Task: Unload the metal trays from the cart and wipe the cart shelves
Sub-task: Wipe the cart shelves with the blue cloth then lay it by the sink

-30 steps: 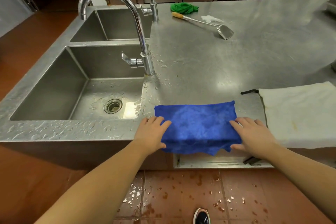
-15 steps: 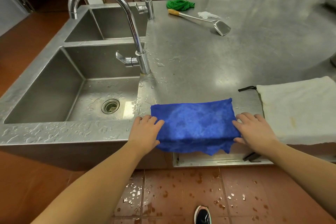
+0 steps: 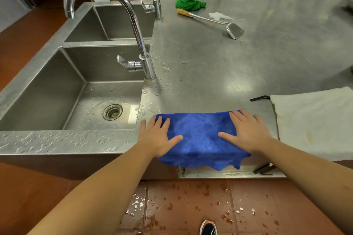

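A blue cloth (image 3: 198, 137) lies spread at the front edge of the steel counter (image 3: 219, 59), its near hem hanging over the edge. My left hand (image 3: 158, 137) lies flat on the cloth's left end with fingers straight and spread. My right hand (image 3: 246, 133) lies flat on its right end the same way. No metal trays and no cart are in view.
A double sink (image 3: 63, 91) with a tall curved tap (image 3: 133, 26) fills the left. A white cloth (image 3: 315, 122) lies right of the blue one. A green rag (image 3: 189, 4) and a metal scoop (image 3: 210, 23) lie at the back. The tiled floor is wet.
Both hands have slid inward and forward onto the blue cloth, from its side edges to flat on top of it. The cloth now looks smoother and narrower.
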Demonstrator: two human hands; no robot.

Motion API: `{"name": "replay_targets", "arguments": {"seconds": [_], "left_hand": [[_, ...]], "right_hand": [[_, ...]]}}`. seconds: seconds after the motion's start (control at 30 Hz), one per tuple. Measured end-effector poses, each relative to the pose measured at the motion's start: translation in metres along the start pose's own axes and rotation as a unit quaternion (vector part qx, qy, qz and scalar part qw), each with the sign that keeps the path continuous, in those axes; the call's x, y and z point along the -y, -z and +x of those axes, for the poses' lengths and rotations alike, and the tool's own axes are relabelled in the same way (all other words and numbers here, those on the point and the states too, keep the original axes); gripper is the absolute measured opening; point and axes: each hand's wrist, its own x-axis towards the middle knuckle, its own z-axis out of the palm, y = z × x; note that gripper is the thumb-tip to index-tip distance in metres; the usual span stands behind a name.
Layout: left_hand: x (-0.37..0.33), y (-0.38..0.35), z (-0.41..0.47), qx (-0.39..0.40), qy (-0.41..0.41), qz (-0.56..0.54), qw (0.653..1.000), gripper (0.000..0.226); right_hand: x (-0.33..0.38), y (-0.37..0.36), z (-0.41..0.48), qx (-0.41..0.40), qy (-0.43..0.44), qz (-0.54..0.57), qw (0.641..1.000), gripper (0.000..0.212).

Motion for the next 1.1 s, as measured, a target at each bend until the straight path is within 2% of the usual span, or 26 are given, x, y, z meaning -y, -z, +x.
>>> {"name": "replay_targets", "arguments": {"seconds": [0.17, 0.47, 0.63, 0.73, 0.97, 1.1], "left_hand": [[-0.004, -0.005, 0.008, 0.019, 0.010, 0.006, 1.000, 0.089], [-0.010, -0.006, 0.013, -0.006, 0.031, 0.045, 0.998, 0.090], [-0.019, -0.008, 0.011, -0.094, -0.048, 0.059, 0.993, 0.069], [-0.028, -0.009, 0.012, -0.064, -0.061, 0.044, 0.995, 0.064], [-0.025, -0.006, 0.016, -0.066, -0.041, 0.041, 0.996, 0.067], [-0.021, -0.007, 0.011, -0.047, -0.026, -0.001, 0.999, 0.074]], "right_hand": [[-0.006, -0.009, 0.010, 0.020, -0.015, -0.010, 1.000, 0.086], [-0.005, -0.009, 0.012, 0.028, -0.036, -0.017, 0.999, 0.083], [-0.001, -0.014, 0.008, 0.022, 0.007, -0.005, 1.000, 0.079], [0.000, -0.014, 0.006, 0.028, -0.004, 0.012, 1.000, 0.077], [-0.001, -0.010, 0.004, 0.049, -0.020, 0.030, 0.998, 0.082], [0.011, -0.005, 0.001, 0.018, -0.009, 0.061, 0.998, 0.082]]}}
